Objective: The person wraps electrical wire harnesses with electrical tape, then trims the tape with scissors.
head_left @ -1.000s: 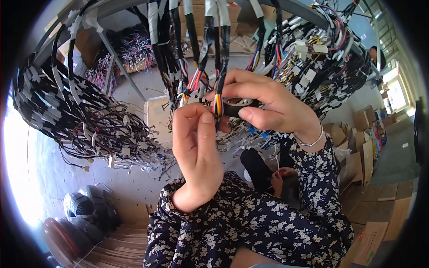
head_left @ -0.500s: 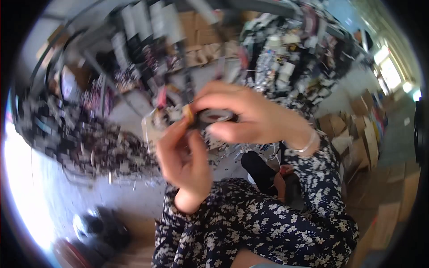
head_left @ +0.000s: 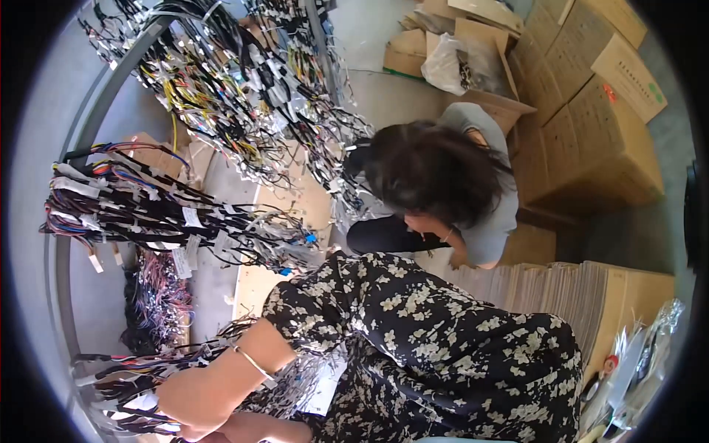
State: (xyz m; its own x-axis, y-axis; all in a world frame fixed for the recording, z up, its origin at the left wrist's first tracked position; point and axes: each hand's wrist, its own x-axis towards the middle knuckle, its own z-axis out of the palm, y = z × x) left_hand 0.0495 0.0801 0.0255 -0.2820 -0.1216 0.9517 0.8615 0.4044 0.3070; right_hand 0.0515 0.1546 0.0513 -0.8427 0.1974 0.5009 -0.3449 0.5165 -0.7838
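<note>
Several bundles of wire harnesses hang from a curved metal rack [head_left: 103, 111] along the left: one dense mass at the top [head_left: 244, 96], one tagged bundle at mid-height [head_left: 148, 207], a darker red-and-black bunch below it [head_left: 159, 303], and one low bundle [head_left: 140, 376] at the bottom left.

The person's forearm [head_left: 221, 376], with a thin bracelet [head_left: 255, 363], reaches down to the low bundle; a second forearm [head_left: 258, 427] lies under it at the lower edge. Both hands are hidden behind the arm and the frame edge, so which hand is which, and whether either grip is spread or pinching wire, cannot be told.

One other person [head_left: 443, 184] crouches just beyond, head down. At least three cardboard boxes [head_left: 591, 133] stand at the upper right, and one stack of flat cardboard sheets [head_left: 561, 295] lies beside them. Open grey floor [head_left: 391, 88] shows between rack and boxes.
</note>
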